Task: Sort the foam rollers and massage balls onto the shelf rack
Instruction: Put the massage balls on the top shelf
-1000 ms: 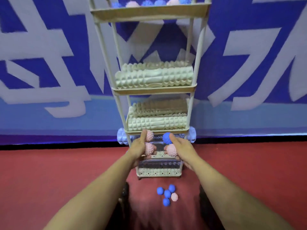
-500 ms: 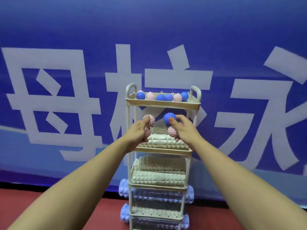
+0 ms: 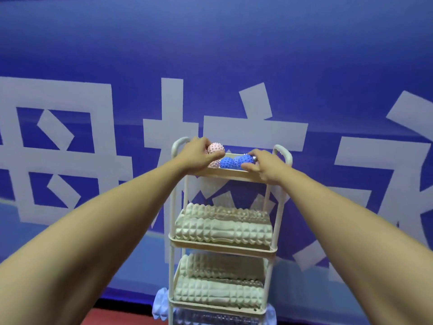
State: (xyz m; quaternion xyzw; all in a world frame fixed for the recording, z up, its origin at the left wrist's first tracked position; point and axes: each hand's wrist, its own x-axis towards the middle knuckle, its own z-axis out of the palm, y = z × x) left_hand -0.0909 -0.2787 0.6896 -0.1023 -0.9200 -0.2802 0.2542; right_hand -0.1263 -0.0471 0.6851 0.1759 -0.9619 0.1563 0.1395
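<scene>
While both my arms reach up to the shelf rack [image 3: 230,175], my left hand [image 3: 195,156] curls around a pink ball [image 3: 216,148] above its top tray; my right hand [image 3: 263,166] grips a blue ball [image 3: 246,159] inside that tray.
</scene>
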